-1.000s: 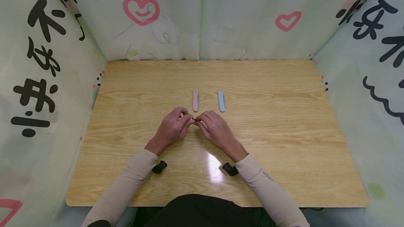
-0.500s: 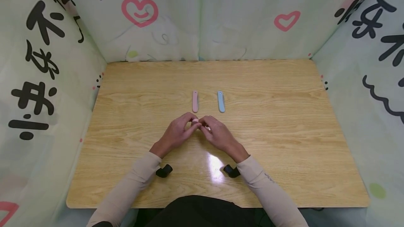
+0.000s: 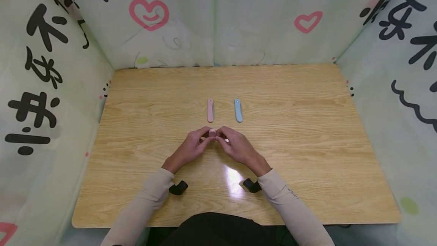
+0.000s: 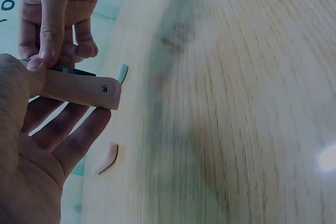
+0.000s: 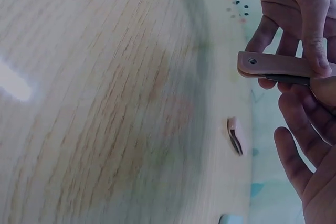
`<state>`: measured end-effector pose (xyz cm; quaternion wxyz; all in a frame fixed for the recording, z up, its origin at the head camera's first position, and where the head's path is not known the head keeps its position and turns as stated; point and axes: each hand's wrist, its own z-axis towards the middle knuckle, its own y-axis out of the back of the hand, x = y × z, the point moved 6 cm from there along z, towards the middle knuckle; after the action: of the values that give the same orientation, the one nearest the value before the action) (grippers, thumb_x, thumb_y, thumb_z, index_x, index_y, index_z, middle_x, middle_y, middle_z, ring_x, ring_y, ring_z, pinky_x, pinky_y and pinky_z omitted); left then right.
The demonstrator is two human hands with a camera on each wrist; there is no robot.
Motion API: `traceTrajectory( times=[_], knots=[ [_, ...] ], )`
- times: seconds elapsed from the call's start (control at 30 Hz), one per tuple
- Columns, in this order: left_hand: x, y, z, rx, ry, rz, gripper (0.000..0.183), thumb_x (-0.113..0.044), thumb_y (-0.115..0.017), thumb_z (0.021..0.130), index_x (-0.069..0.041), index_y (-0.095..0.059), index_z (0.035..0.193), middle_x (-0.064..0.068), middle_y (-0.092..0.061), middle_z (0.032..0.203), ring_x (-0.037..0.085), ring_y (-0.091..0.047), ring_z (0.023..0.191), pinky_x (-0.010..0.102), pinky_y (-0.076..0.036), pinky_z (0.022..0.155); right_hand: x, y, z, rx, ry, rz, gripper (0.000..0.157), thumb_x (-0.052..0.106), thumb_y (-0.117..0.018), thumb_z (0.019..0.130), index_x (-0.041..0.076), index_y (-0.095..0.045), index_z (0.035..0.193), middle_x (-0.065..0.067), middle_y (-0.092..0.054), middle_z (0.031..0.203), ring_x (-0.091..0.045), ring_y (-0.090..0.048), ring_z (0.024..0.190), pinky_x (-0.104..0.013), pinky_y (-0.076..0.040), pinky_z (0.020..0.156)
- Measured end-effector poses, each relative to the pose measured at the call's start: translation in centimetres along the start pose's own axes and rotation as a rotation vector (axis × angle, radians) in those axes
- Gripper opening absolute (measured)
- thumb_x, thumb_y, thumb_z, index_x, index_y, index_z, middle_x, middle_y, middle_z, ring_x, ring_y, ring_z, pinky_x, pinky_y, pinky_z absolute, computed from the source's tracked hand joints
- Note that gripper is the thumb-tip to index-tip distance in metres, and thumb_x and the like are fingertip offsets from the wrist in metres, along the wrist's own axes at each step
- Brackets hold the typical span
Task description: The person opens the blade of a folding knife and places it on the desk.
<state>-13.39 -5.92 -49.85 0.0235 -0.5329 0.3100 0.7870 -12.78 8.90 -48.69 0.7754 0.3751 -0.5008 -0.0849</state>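
One knife (image 4: 79, 90) is in play, just below the middle of the head view, and both hands are on it, held up off the bench (image 3: 290, 124) as far as I can tell. Left hand (image 3: 192, 143) is the holder: thumb on the pink handle, fingers closed in narrow behind it, which I'd guess keeps the thing steady from one side. Right hand (image 3: 236, 145) comes in from the other side with thumb and a finger pinching near the dark strip (image 5: 287, 80) along the handle, probably the blade. Its other fingers fan out loosely at lower right in the right wrist view, maybe so they don't crowd the pinch. The exact contact is hard to make out since the thumbs overlap there. Screw (image 4: 105, 88) end pokes out past the left fingers, so that part's in plain sight. Above the hands in the head view, a pink knife (image 3: 210, 110) and a blue knife (image 3: 238, 110) lie side by side, well apart from each other, presumably to keep them out of the way.
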Motion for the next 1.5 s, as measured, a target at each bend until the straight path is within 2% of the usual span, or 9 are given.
traceTrajectory(
  times=[0.23, 0.4, 0.63, 0.93, 1.13, 1.33, 1.5],
  knots=[
    [-0.1, -0.2, 0.1, -0.021, 0.027, 0.015, 0.019, -0.009, -0.061, 0.103, -0.002, -0.065, 0.120, 0.009, -0.070, 0.110, 0.020, -0.067, 0.100, 0.032, -0.058, 0.078, 0.0, 0.2, -0.2, -0.036, 0.051, -0.072, 0.008, 0.008, -0.066, 0.100, 0.006, -0.064, 0.107, -0.001, -0.066, 0.093, -0.013, -0.064, 0.082, -0.032, -0.056, 0.070],
    [-0.3, -0.4, 0.3, -0.050, 0.021, 0.032, 0.019, -0.007, -0.060, 0.103, -0.001, -0.064, 0.120, 0.011, -0.067, 0.113, 0.023, -0.066, 0.102, 0.032, -0.058, 0.078, 0.0, 0.4, -0.2, -0.072, 0.077, -0.106, 0.006, 0.007, -0.066, 0.100, 0.006, -0.062, 0.104, -0.001, -0.064, 0.091, -0.013, -0.062, 0.077, -0.031, -0.053, 0.065],
    [-0.5, -0.5, 0.4, -0.083, 0.020, 0.036, 0.018, -0.004, -0.060, 0.103, 0.000, -0.063, 0.120, 0.012, -0.066, 0.112, 0.025, -0.066, 0.102, 0.033, -0.058, 0.077, -0.1, 0.7, -0.2, -0.093, 0.063, -0.092, 0.004, 0.007, -0.067, 0.099, 0.006, -0.064, 0.101, -0.003, -0.068, 0.091, -0.017, -0.067, 0.082, -0.034, -0.057, 0.067],
    [-0.5, -0.4, 0.2, -0.143, -0.001, 0.073, 0.019, -0.004, -0.060, 0.103, 0.001, -0.060, 0.121, 0.013, -0.065, 0.111, 0.025, -0.066, 0.099, 0.035, -0.058, 0.075, 0.0, 1.2, -0.3, -0.136, 0.060, -0.078, 0.005, 0.008, -0.069, 0.097, 0.005, -0.065, 0.099, -0.004, -0.069, 0.086, -0.016, -0.068, 0.073, -0.036, -0.058, 0.063],
    [-0.8, -0.3, 0.1, -0.180, -0.016, 0.102, 0.023, -0.003, -0.061, 0.102, 0.002, -0.058, 0.124, 0.014, -0.065, 0.110, 0.026, -0.067, 0.097, 0.035, -0.059, 0.074, 0.0, 1.2, -0.3, -0.154, 0.052, -0.067, 0.005, 0.008, -0.069, 0.097, 0.005, -0.066, 0.100, -0.004, -0.070, 0.085, -0.016, -0.068, 0.074, -0.036, -0.057, 0.063],
    [-1.0, -0.2, 0.0, -0.228, -0.017, 0.053, 0.023, -0.003, -0.060, 0.102, 0.002, -0.059, 0.124, 0.015, -0.065, 0.109, 0.025, -0.067, 0.096, 0.035, -0.059, 0.073, 0.0, 1.4, -0.2, -0.169, 0.027, -0.037, 0.007, 0.011, -0.068, 0.099, 0.005, -0.066, 0.103, -0.004, -0.069, 0.085, -0.017, -0.068, 0.075, -0.038, -0.055, 0.062],
    [-0.8, -0.2, 0.0, -0.241, 0.018, -0.026, 0.023, -0.006, -0.060, 0.103, 0.003, -0.059, 0.124, 0.014, -0.066, 0.110, 0.024, -0.068, 0.097, 0.035, -0.059, 0.073, 0.0, 1.4, -0.2, -0.166, 0.004, -0.013, 0.008, 0.011, -0.067, 0.099, 0.004, -0.065, 0.101, -0.004, -0.069, 0.084, -0.017, -0.067, 0.073, -0.040, -0.055, 0.061]
  ],
)
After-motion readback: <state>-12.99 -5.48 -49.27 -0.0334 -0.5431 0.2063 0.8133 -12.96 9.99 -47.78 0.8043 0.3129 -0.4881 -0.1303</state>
